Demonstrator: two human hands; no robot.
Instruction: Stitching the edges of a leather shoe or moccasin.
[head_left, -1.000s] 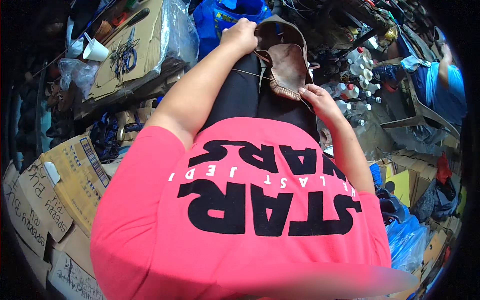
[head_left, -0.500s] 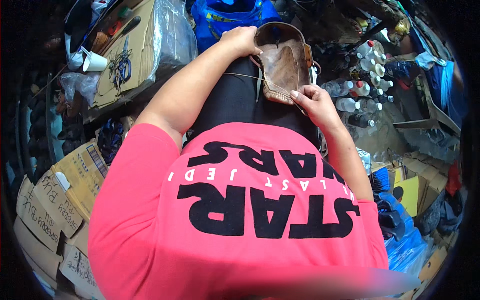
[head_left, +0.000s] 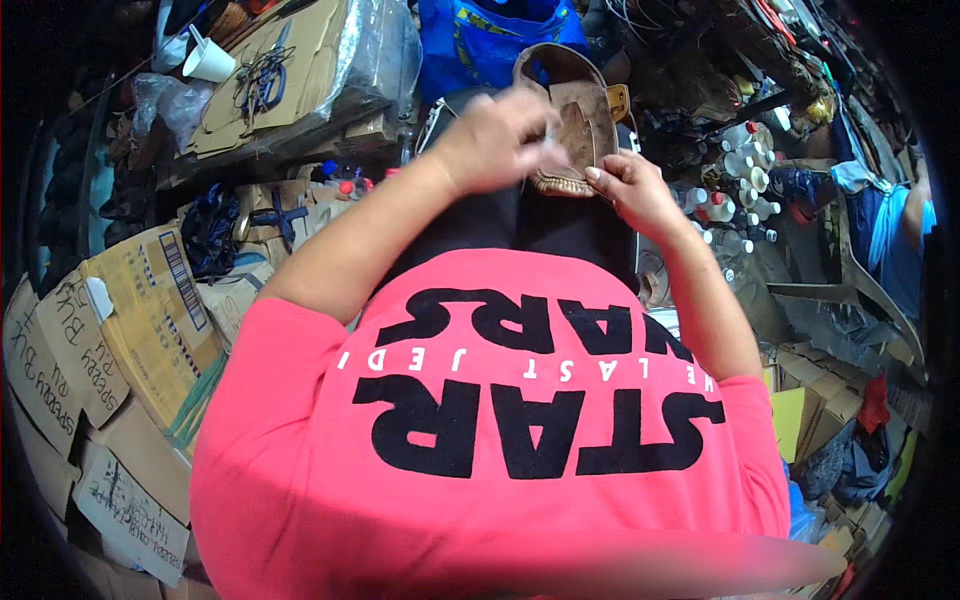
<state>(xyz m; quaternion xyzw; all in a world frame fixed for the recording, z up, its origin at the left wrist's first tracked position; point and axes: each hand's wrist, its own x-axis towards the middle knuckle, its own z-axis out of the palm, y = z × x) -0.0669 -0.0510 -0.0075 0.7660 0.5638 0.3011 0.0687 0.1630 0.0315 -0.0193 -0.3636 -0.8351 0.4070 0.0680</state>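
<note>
A brown leather shoe [head_left: 597, 108], its open inside toward me, rests over my dark-trousered lap with a pale stitched edge [head_left: 560, 186] at the end nearest me. My right hand [head_left: 635, 190] is closed, thumb and fingers pinching the shoe's near right edge beside that stitching. My left hand [head_left: 500, 140] is over the shoe's left side, smeared by motion; whether its fingers hold anything cannot be made out. A buckle-like tan piece [head_left: 619, 102] sits on the shoe's right side.
Beyond the shoe is a blue bag [head_left: 490, 50]. Scissors [head_left: 262, 85] and a white cup [head_left: 208, 58] lie on stacked cardboard [head_left: 310, 60] at the far left. Several capped bottles [head_left: 740, 160] stand at right. A cardboard box [head_left: 150, 300] is at near left.
My left hand has let go of the shoe's far left edge and come nearer, over the shoe. My right hand still pinches at the near edge. The thread seen earlier across the shoe is no longer clear.
</note>
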